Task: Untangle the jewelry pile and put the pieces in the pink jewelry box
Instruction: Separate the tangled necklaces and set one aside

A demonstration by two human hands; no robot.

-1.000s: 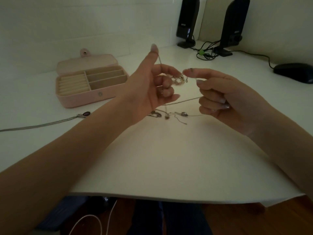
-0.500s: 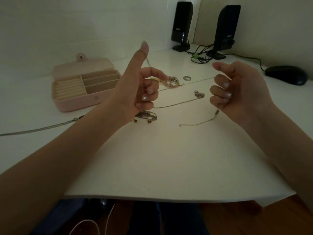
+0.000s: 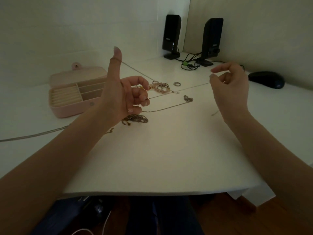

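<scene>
The pink jewelry box [image 3: 74, 97] sits open just past the left hand [image 3: 123, 97], on its outer side, and its slots look bare, so no piece seems put away yet. The job looks just begun.

The left hand has its thumb up and its fingers curled round a thin chain [image 3: 189, 87]. The right hand [image 3: 230, 87] pinches the other end, so the chain runs tight between both hands above the bench [image 3: 152, 158].

Under the chain, near the left hand, lie a pink bead bracelet [image 3: 160, 87] and a dark tangle [image 3: 135, 119]. A small ring [image 3: 177, 84] and a loose chain [image 3: 169, 107] lie between the hands. All must still go in the box.
</scene>
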